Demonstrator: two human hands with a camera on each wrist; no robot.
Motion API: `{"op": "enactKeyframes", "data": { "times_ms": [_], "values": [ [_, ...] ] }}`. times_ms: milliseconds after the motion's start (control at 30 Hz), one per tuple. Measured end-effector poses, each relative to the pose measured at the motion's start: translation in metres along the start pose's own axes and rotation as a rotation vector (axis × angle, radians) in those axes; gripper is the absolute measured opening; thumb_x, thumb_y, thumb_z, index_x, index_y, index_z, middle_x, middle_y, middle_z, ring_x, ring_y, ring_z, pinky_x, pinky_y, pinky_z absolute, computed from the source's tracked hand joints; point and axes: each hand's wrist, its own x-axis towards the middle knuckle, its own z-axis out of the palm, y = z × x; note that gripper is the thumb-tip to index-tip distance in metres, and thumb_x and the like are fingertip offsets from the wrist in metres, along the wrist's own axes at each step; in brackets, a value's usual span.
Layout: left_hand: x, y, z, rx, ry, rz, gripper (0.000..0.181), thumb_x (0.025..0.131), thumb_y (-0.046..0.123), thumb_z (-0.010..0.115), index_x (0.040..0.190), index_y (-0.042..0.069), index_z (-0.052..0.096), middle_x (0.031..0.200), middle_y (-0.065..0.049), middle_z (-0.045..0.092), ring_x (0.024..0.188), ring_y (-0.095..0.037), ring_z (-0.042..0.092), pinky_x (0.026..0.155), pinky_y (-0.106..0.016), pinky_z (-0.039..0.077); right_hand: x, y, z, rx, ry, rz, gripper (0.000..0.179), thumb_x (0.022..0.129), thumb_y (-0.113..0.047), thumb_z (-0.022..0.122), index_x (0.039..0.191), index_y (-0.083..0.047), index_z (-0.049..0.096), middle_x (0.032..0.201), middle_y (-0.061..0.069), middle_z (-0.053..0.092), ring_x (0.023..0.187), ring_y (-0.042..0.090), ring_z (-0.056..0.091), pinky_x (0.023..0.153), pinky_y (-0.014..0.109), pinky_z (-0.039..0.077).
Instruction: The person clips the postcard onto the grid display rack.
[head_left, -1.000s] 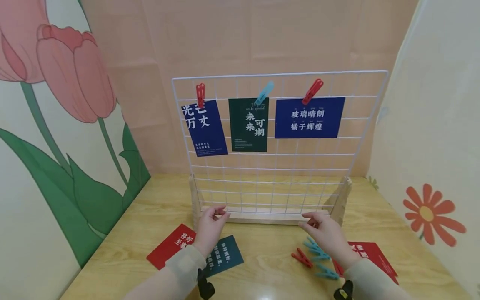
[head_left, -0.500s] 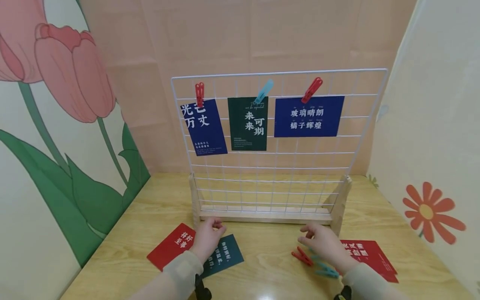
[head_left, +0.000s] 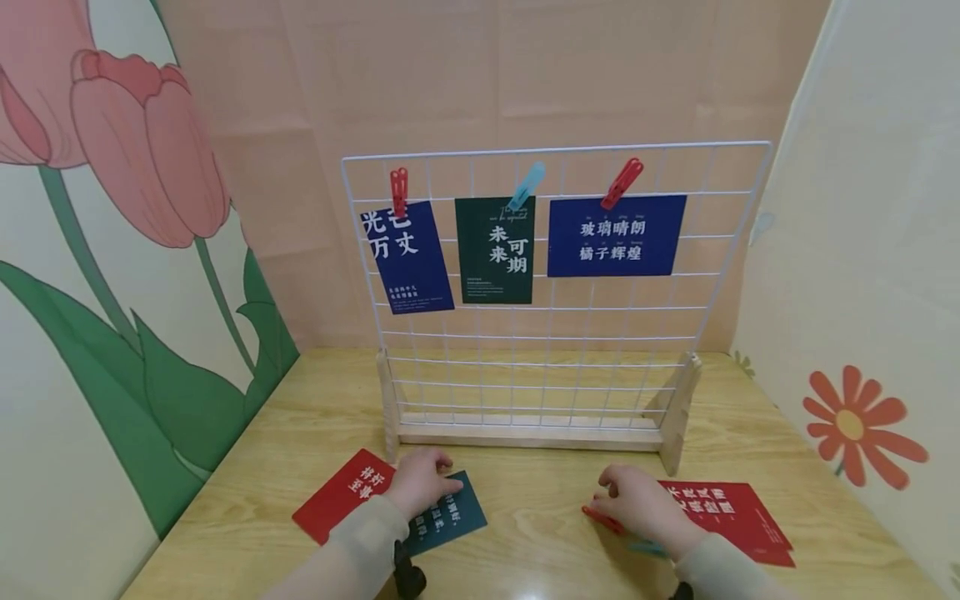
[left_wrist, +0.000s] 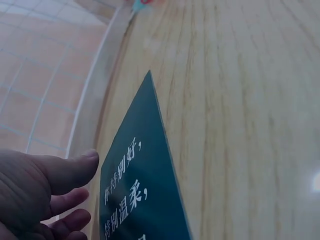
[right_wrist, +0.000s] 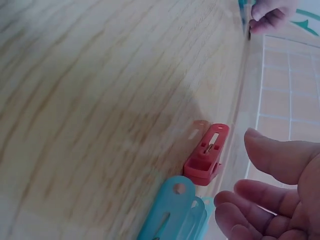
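Observation:
My left hand (head_left: pixel 420 482) hovers over a teal card (head_left: pixel 461 521) with white writing, its thumb apart from the bent fingers and nothing between them. Half under that wrist lies a red card (head_left: pixel 337 496). In the left wrist view the thumb (left_wrist: pixel 80 172) overlaps the card's far edge. My right hand (head_left: pixel 641 504) is low over some clothespins, fingers loosely bent and holding nothing. One red clothespin (right_wrist: pixel 207 155) and several blue clothespins (right_wrist: pixel 170 210) show beside its fingertips in the right wrist view. Most blue ones are hidden by the hand in the head view.
A white wire grid (head_left: pixel 540 337) stands in a wooden base (head_left: pixel 528 435) behind the hands. Clothespins hold two blue cards and a green card (head_left: pixel 495 250) on it. Red cards (head_left: pixel 738 517) lie at the right. Walls with painted flowers flank the table.
Both hands have come down from in front of the grid's base toward the table. The left is now over the teal card, the right over the clothespins, covering more of them.

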Motion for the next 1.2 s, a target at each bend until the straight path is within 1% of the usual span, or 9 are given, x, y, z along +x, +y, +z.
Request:
{"op": "enactKeyframes", "data": {
  "times_ms": [133,400,533,667,733,933,1100,1200],
  "values": [
    [0.004,-0.001,0.002,0.029,-0.007,-0.017,0.043,0.076,0.031,0.081,0.111,0.013,0.065,0.105,-0.003,0.059,0.093,-0.022,0.051,0.084,-0.045,0.044,0.001,-0.001,0.001,-0.007,-0.005,0.006,0.037,0.08,-0.03,0.078,0.104,-0.004,0.065,0.085,0.004,0.061,0.076,0.018,0.056,0.07,0.042,0.049],
    [0.005,-0.001,0.005,0.026,-0.014,-0.084,0.046,0.071,0.035,0.084,0.108,0.016,0.066,0.104,-0.004,0.058,0.094,-0.025,0.048,0.083,-0.048,0.04,0.005,0.002,0.006,0.019,-0.04,0.037,0.047,0.076,-0.034,0.081,0.107,-0.004,0.064,0.087,0.003,0.063,0.079,0.018,0.058,0.072,0.043,0.05],
    [0.007,-0.001,0.005,0.013,-0.035,-0.097,0.051,0.068,0.037,0.086,0.11,0.016,0.065,0.106,-0.005,0.057,0.097,-0.026,0.047,0.084,-0.048,0.041,0.007,0.001,0.01,0.014,-0.041,0.021,0.052,0.071,-0.032,0.084,0.108,-0.003,0.063,0.084,0.002,0.061,0.076,0.017,0.056,0.071,0.041,0.049],
    [0.006,0.001,0.005,0.025,-0.054,-0.085,0.056,0.067,0.038,0.087,0.112,0.015,0.064,0.11,-0.006,0.056,0.101,-0.028,0.046,0.084,-0.048,0.04,0.006,-0.002,0.013,0.008,-0.016,-0.022,0.048,0.068,-0.025,0.087,0.103,-0.004,0.062,0.08,0.002,0.056,0.072,0.017,0.052,0.067,0.038,0.046],
    [0.005,0.003,0.005,0.034,-0.061,-0.077,0.057,0.067,0.039,0.087,0.112,0.014,0.063,0.11,-0.006,0.056,0.101,-0.028,0.046,0.084,-0.048,0.04,0.006,-0.003,0.015,0.007,-0.006,-0.038,0.045,0.069,-0.022,0.086,0.1,-0.004,0.061,0.079,0.003,0.055,0.072,0.017,0.051,0.065,0.037,0.045],
    [0.004,0.002,0.007,0.061,-0.055,-0.077,0.052,0.065,0.034,0.088,0.107,0.016,0.063,0.107,-0.005,0.053,0.097,-0.028,0.044,0.079,-0.044,0.042,0.009,-0.002,0.017,0.003,-0.017,-0.021,0.041,0.073,-0.02,0.084,0.102,-0.005,0.059,0.082,0.003,0.055,0.073,0.018,0.051,0.065,0.037,0.046],
    [0.005,0.001,0.009,0.057,-0.041,-0.096,0.048,0.065,0.032,0.089,0.102,0.017,0.062,0.103,-0.005,0.051,0.094,-0.027,0.043,0.075,-0.042,0.043,0.01,-0.003,0.017,0.007,-0.02,-0.011,0.041,0.075,-0.021,0.082,0.105,-0.003,0.061,0.085,0.003,0.058,0.077,0.017,0.054,0.07,0.041,0.048],
    [0.007,0.0,0.01,0.053,-0.045,-0.106,0.048,0.065,0.032,0.089,0.101,0.017,0.061,0.102,-0.004,0.051,0.093,-0.026,0.043,0.074,-0.042,0.043,0.01,-0.005,0.017,0.001,-0.016,-0.002,0.041,0.077,-0.023,0.081,0.107,-0.001,0.063,0.089,0.005,0.06,0.081,0.019,0.057,0.075,0.044,0.049]
  ]
}}
